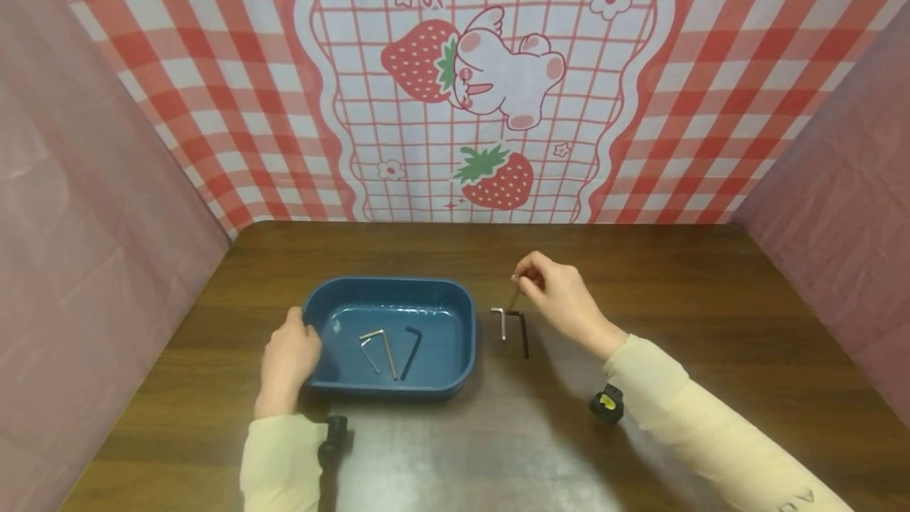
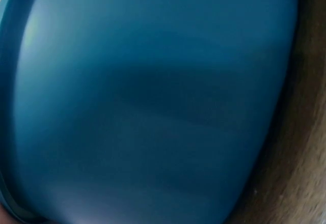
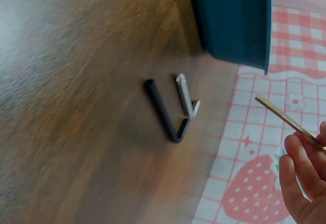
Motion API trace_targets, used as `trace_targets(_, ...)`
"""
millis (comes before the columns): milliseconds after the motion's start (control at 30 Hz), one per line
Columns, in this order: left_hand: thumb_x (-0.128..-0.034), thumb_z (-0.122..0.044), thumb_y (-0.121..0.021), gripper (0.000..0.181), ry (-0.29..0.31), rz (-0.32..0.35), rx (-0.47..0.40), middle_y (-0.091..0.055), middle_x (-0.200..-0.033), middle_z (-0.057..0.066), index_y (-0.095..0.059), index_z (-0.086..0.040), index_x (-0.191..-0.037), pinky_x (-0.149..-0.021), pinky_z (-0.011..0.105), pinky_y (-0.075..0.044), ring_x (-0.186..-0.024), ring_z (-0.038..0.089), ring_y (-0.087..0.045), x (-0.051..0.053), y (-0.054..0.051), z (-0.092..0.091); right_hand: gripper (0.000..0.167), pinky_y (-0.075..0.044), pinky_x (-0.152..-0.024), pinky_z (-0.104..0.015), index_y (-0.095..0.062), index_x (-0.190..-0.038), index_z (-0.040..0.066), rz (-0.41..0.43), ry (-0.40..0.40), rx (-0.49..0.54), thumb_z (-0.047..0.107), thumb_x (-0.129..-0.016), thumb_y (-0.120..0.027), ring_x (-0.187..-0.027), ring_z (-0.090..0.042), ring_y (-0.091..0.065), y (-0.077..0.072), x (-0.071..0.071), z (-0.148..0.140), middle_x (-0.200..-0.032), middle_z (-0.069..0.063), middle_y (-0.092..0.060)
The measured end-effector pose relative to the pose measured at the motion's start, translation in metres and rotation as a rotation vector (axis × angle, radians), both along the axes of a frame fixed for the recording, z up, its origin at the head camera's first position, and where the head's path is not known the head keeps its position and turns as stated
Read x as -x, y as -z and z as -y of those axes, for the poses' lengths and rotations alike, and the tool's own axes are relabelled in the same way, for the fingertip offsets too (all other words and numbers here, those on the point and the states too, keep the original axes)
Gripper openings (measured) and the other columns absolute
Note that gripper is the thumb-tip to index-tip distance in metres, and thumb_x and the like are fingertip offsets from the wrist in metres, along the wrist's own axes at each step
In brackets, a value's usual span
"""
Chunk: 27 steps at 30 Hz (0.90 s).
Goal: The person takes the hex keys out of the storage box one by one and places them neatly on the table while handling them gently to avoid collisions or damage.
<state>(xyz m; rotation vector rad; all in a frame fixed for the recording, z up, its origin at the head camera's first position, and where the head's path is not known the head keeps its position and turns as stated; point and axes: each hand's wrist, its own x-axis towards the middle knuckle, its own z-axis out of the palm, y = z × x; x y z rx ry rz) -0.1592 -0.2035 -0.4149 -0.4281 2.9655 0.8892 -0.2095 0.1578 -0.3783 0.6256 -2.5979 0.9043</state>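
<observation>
My left hand (image 1: 287, 354) grips the left rim of a blue plastic tray (image 1: 444, 330); its side wall fills most of the left wrist view. Inside lie a gold hex key (image 1: 389, 354), a small silver hex key (image 1: 370, 355) and a black hex key (image 1: 411, 352). To the tray's right, my right hand (image 1: 565, 299) pinches another gold hex key (image 3: 285, 118) above the table, its long arm pointing away from the fingers. Below it on the wood lie a second silver hex key (image 3: 185, 95) and a second black hex key (image 3: 162, 111), close together.
The brown wooden table (image 1: 483, 449) spreads around the tray. Behind it hangs a red-and-white strawberry cloth (image 1: 611, 117), with pink drapes (image 1: 839, 125) at both sides. A dark camera mount (image 1: 607, 405) is worn at my right wrist.
</observation>
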Motion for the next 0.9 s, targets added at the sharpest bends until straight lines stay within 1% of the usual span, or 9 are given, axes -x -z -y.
trace_targets(200, -0.0915, -0.014, -0.028, 0.043, -0.001, 0.008, -0.008, -0.047, -0.121, 0.036, -0.032, 0.006, -0.129, -0.081, 0.058, -0.040, -0.103, 0.054, -0.049, 0.000, 0.000, 0.000, 0.005, -0.043, -0.056, -0.024, -0.059, -0.089, 0.010, 0.051, 0.023, -0.024, 0.014, -0.087, -0.059, -0.061, -0.008, -0.054, 0.007, -0.001, -0.012, -0.073, 0.002, -0.064)
trace_targets(400, -0.0914, -0.014, -0.028, 0.043, -0.008, 0.010, -0.006, -0.047, -0.121, 0.036, -0.032, 0.006, -0.129, -0.080, 0.058, -0.041, -0.103, 0.054, -0.049, 0.000, 0.000, 0.000, 0.008, -0.037, -0.051, -0.024, -0.059, -0.087, 0.009, 0.072, 0.045, -0.072, 0.017, -0.086, -0.061, -0.053, -0.007, -0.044, 0.015, 0.002, -0.021, -0.062, 0.004, -0.052)
trace_targets(533, -0.0915, -0.014, -0.028, 0.043, -0.007, 0.013, -0.006, -0.047, -0.121, 0.036, -0.032, 0.006, -0.129, -0.081, 0.058, -0.040, -0.103, 0.054, -0.049, 0.000, 0.000, 0.000, 0.010, -0.035, -0.050, -0.024, -0.060, -0.085, 0.008, 0.098, 0.057, -0.118, 0.018, -0.085, -0.062, -0.051, -0.007, -0.040, 0.024, 0.005, -0.027, -0.059, 0.005, -0.047)
trace_targets(733, -0.0915, -0.014, -0.029, 0.043, -0.004, 0.013, -0.006, -0.047, -0.120, 0.037, -0.032, 0.007, -0.129, -0.081, 0.058, -0.040, -0.103, 0.054, -0.049, -0.001, 0.000, 0.000, 0.012, -0.034, -0.048, -0.025, -0.060, -0.086, 0.006, 0.192, 0.074, -0.146, 0.018, -0.086, -0.061, -0.050, -0.008, -0.040, 0.036, 0.008, -0.033, -0.059, 0.004, -0.048)
trace_targets(900, -0.0916, -0.014, -0.029, 0.043, -0.004, 0.008, -0.002, -0.047, -0.121, 0.037, -0.032, 0.007, -0.129, -0.081, 0.058, -0.040, -0.103, 0.054, -0.049, -0.001, 0.000, 0.000, 0.012, -0.035, -0.048, -0.026, -0.061, -0.086, 0.006, 0.225, 0.096, -0.170, 0.018, -0.085, -0.062, -0.052, -0.010, -0.043, 0.044, 0.008, -0.033, -0.061, 0.002, -0.052)
